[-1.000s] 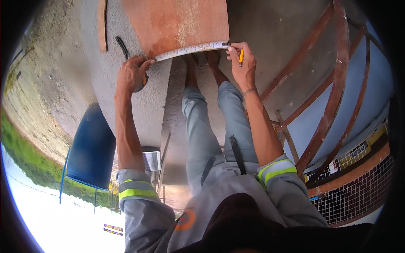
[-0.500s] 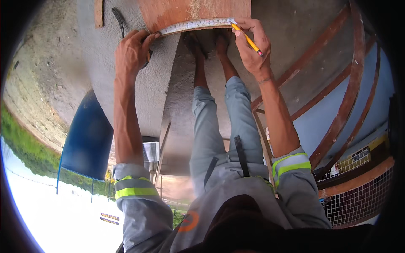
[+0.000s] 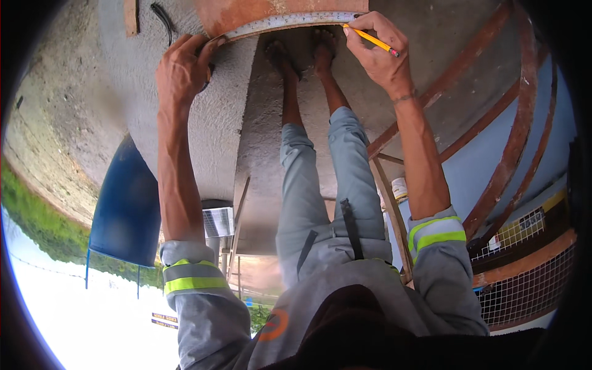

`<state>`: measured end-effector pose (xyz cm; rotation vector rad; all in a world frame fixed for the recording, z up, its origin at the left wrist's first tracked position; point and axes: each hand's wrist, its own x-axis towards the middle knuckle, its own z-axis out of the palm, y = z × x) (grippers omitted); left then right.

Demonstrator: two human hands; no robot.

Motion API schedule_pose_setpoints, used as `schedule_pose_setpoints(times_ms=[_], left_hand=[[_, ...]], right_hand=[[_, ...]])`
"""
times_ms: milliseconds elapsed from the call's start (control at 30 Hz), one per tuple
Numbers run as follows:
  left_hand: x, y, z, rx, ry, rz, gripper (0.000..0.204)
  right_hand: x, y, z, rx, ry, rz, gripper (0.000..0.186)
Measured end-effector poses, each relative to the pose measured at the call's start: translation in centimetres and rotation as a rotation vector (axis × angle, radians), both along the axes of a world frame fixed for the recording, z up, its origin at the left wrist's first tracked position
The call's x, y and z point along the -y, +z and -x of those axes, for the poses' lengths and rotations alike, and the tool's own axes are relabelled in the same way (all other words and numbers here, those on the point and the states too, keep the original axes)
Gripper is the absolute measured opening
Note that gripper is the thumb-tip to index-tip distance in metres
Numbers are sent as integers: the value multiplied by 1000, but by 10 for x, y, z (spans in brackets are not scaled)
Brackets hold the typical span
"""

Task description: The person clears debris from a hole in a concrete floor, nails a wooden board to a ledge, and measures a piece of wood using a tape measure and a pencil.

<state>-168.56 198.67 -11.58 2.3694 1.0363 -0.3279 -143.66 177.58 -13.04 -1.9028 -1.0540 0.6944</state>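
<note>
A white tape measure (image 3: 290,22) is drawn out along the near edge of a reddish-brown wooden board (image 3: 265,7). My left hand (image 3: 183,69) is closed at the tape's left end, thumb and fingertips on the blade by the board's edge. The dark case is mostly hidden beneath that palm. At the tape's right end, my right hand (image 3: 383,54) grips a yellow pencil (image 3: 375,40) with a pink eraser. Its point is close to the board's right corner, and the fingers rest near the tape there.
A rough concrete slab (image 3: 228,105) lies under the board's left side, with a dark cord (image 3: 163,20) and a small wood strip (image 3: 131,17) on it. My bare feet (image 3: 324,42) stand beyond its edge. Reddish beams (image 3: 472,55) rise at right; a blue drum (image 3: 126,203) stands left.
Both hands and the board sit higher in the picture. My right hand has shifted right, and the pencil lies at a flatter slant. The left hand keeps its hold on the tape measure.
</note>
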Motion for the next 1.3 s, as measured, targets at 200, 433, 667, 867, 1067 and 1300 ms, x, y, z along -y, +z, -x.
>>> schedule_pose_setpoints(times_ms=[200,433,667,867,1067,1300], left_hand=[[0,-2,-2,-3,17,24,33],[-2,-3,-1,8,-5,13,33],[-2,0,-3,40,-11,21,34],[-6,2,-8,-52,16,48,35],[-10,1,-9,-64,-7,28,38],[-5,-4,-3,7,-23,-40,35]], right_hand=[[8,-14,0,148,41,-123,13],[0,-4,9,147,-9,-145,14],[-1,-1,6,124,-14,-127,13],[-10,3,-3,128,9,-116,13],[-14,12,-5,104,21,-29,13],[-12,9,-5,116,43,-35,13]])
